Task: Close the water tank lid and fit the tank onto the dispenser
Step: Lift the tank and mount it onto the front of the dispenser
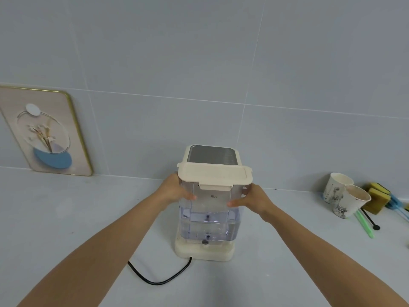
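A clear water tank, partly filled with water, stands upright over the cream base of the dispenser. Its cream lid lies flat and shut on top, front latch down. Behind the lid shows the dispenser's top with a metal panel. My left hand grips the tank's left side and my right hand grips its right side, thumbs on the front face. Whether the tank sits fully down on the base I cannot tell.
A black power cord loops on the counter in front of the dispenser. Two paper cups, yellow sponges and green and blue sticks lie at the right. A framed picture leans on the tiled wall at the left.
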